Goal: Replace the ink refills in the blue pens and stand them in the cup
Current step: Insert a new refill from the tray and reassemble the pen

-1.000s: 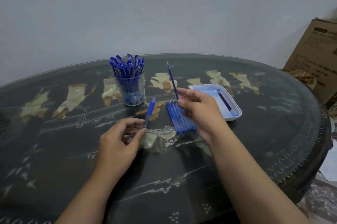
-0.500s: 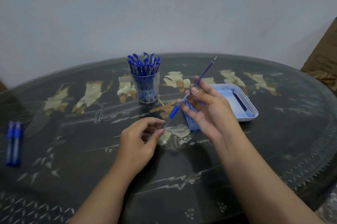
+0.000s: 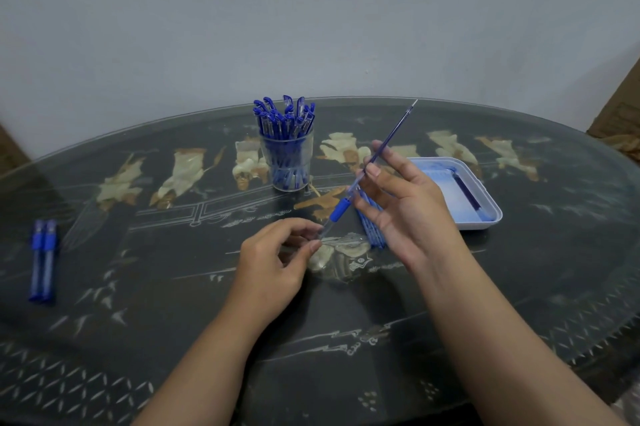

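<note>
In front of the cup [image 3: 287,162], what is the left hand [image 3: 273,262] doing? (TRAINEE)

It is holding the clear pen barrel [image 3: 338,210]; the thumb and forefinger are pinching the barrel's lower end, and the other fingers are curling beneath. (TECHNICIAN)

And the right hand [image 3: 405,203]? (TRAINEE)

It is working in front of the cup and to its right. Its fingertips are pinching the refill [image 3: 388,141] at mid-length, with the remaining fingers spreading loosely. The refill is slanting upward, tip pointing away from the person, and its lower end is sitting in the barrel's blue grip section. (TECHNICIAN)

What else is lying around the cup? (TRAINEE)

The cup is standing upright on the bench [image 3: 173,304] and is carrying a bunch of capped blue pens [image 3: 284,117]. A row of spare refills [image 3: 370,231] is lying in front of it, partly hidden behind the right hand. To the cup's right, a white tray [image 3: 485,221] is holding one dark refill [image 3: 465,191]. Well to the cup's left, two capped pens [image 3: 43,259] are lying side by side, touching. (TECHNICIAN)
</note>
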A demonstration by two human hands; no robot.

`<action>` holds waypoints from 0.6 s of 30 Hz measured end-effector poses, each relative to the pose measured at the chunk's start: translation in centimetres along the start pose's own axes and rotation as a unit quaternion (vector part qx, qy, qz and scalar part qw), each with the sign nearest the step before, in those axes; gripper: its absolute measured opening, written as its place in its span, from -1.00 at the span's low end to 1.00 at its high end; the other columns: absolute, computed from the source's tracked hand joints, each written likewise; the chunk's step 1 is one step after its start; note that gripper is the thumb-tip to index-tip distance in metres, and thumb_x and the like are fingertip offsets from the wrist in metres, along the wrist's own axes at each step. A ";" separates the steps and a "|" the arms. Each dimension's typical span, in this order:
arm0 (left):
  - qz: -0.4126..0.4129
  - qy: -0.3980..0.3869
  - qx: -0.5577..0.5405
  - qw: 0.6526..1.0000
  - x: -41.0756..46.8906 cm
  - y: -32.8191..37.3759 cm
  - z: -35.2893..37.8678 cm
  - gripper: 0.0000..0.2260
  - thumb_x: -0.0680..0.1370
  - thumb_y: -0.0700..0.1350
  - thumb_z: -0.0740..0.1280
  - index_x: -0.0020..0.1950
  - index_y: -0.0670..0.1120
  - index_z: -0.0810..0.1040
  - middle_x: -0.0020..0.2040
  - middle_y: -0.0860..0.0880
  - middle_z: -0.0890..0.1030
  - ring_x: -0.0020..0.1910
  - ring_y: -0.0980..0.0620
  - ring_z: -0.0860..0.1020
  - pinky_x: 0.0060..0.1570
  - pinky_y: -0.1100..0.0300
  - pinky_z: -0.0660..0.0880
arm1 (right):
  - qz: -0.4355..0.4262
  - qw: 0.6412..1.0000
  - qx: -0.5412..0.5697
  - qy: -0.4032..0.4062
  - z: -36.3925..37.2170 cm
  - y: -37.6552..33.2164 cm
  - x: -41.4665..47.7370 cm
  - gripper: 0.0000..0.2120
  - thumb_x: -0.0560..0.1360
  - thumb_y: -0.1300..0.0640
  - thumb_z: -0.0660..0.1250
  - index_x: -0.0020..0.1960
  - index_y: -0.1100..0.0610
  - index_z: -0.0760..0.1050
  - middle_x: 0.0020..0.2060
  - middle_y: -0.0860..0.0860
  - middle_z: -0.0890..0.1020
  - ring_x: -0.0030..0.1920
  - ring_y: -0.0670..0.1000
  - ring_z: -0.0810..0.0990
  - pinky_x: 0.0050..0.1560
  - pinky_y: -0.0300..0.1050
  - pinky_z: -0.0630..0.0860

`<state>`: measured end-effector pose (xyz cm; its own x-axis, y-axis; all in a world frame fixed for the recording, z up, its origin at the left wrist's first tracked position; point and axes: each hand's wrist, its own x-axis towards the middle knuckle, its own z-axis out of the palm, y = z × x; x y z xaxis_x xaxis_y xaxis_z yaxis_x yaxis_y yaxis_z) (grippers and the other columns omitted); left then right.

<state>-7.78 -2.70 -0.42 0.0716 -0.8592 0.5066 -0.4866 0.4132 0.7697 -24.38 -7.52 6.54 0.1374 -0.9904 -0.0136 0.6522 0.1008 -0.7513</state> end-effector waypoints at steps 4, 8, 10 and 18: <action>-0.001 0.003 -0.004 1.000 0.0 0.0 0.0 -0.74 0.45 -0.32 0.47 0.00 0.01 0.64 -0.12 0.09 0.66 -0.13 0.14 0.63 -0.10 0.32 0.55 | 0.004 1.000 0.029 0.002 0.1 0.1 0.1 -0.70 0.52 0.44 0.24 0.14 0.17 0.55 -0.21 0.05 0.59 -0.22 -0.02 0.60 -0.26 -0.07 0.61; -0.004 0.007 -0.009 1.000 0.1 0.0 0.0 -0.74 0.44 -0.33 0.47 -0.02 0.01 0.64 -0.12 0.11 0.66 -0.13 0.14 0.64 -0.10 0.31 0.55 | 0.016 0.998 0.054 -0.004 -0.1 0.1 0.1 -0.72 0.54 0.41 0.23 0.13 0.15 0.55 -0.19 0.04 0.59 -0.21 -0.02 0.58 -0.24 -0.03 0.63; -0.004 0.007 -0.008 1.000 0.1 -0.1 0.0 -0.74 0.44 -0.34 0.47 -0.02 0.00 0.64 -0.13 0.10 0.66 -0.13 0.15 0.63 -0.10 0.34 0.54 | 0.022 0.998 0.055 -0.008 -0.1 0.1 0.1 -0.73 0.53 0.41 0.24 0.12 0.14 0.55 -0.20 0.03 0.59 -0.21 -0.02 0.58 -0.23 -0.03 0.64; -0.004 0.009 -0.003 1.000 0.1 0.0 0.0 -0.76 0.44 -0.34 0.47 -0.02 -0.03 0.65 -0.13 0.09 0.66 -0.14 0.14 0.63 -0.10 0.35 0.53 | -0.036 0.999 -0.001 -0.004 0.0 0.3 0.0 -0.71 0.55 0.45 0.21 0.17 0.18 0.49 -0.20 0.06 0.56 -0.17 0.00 0.58 -0.18 0.01 0.65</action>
<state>-7.72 -2.78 -0.41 0.0906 -0.8574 0.5067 -0.4806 0.4079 0.7763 -24.20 -7.51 6.34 0.0961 -0.9943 0.0459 0.6597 0.0291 -0.7509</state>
